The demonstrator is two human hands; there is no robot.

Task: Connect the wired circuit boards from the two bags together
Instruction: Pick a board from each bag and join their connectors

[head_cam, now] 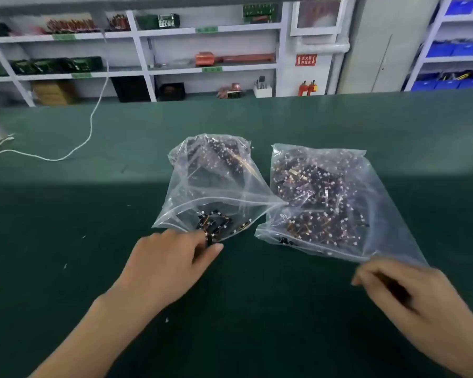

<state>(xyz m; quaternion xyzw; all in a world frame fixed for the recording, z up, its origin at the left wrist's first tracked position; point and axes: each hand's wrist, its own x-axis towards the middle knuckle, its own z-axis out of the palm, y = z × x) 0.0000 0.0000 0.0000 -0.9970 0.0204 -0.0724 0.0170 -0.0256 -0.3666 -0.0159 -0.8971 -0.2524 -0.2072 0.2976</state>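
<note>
**Two bags of wired boards, your hands at their near edges**

Two clear plastic zip bags lie side by side on the green bench mat (66,268), their near corners touching. Your left bag (210,184) is open at its near mouth, and a small cluster of dark wired circuit boards (215,225) sits just inside that opening, with more boards packed in its far end. Your right bag (325,200) is the fuller one, crowded with dark boards and white connectors across most of its width.

Your left hand (172,257) is at the mouth of the left bag, thumb and fingers curled together and pinching a small dark connector piece (209,238) at the edge of the cluster. Your right hand (402,290) is blurred at the near right corner of the right bag; its fingers are bent and meet the plastic there, but you cannot tell from this view whether they actually grip it.

Far to the left, a white cord (93,124) trails across the mat. Beyond the bench's far edge stand white shelves (142,55) with green boards and red parts, and blue bins (448,83) at the far right.
</note>
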